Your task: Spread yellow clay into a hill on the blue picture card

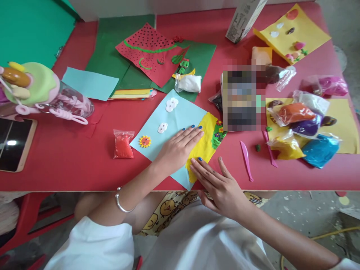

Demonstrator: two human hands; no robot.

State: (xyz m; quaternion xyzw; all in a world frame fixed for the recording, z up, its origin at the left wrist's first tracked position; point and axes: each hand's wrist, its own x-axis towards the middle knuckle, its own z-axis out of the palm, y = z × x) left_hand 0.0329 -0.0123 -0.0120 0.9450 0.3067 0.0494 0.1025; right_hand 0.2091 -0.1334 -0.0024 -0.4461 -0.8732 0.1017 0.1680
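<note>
A light blue sheet [149,129] lies turned at an angle near the table's front edge. On it are two white clouds with faces, an orange sun [144,141], and a flattened yellow clay area [207,140] bordered by green clay with small flowers [218,135]. My left hand [178,148] lies flat on the sheet, its fingertips at the yellow clay. My right hand [221,187] has its fingers extended, with fingertips touching the lower part of the yellow clay. Neither hand holds anything.
Red clay in a bag [123,145] sits left of the sheet. Pink knife-shaped tool [246,161], pixelated item [240,100] and several clay bags [320,150] lie right. Behind are a watermelon picture [152,48] and upright box [243,20]. Pink-strapped bottle [70,103] and phone [15,144] lie left.
</note>
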